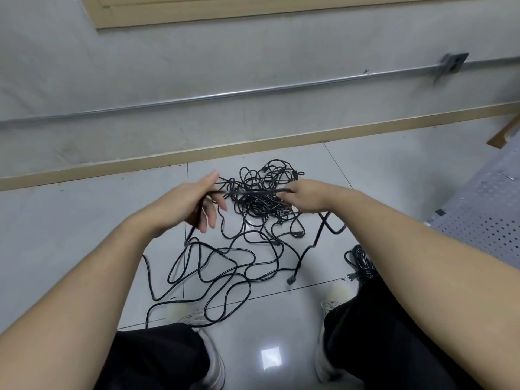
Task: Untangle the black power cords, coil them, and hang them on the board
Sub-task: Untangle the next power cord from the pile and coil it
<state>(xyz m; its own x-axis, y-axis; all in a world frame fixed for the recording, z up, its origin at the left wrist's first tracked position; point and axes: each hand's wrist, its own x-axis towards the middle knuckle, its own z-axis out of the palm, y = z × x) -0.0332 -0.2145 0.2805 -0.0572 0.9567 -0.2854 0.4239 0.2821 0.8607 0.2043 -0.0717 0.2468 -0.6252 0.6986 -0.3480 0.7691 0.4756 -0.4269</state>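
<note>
— Where are our tangled black power cords (261,201)?
— Heaped on the grey tiled floor (365,175), near the perforated grey board (484,209).
— Our hands?
— Left hand (194,204) loosely holds one stretched cord; right hand (306,195) pinches its other end.

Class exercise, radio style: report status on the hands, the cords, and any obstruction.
Left hand and right hand grip one taut cord between them. Tangled pile on floor, uncoiled. Loose loops near feet; coiled bundle at right.
</note>
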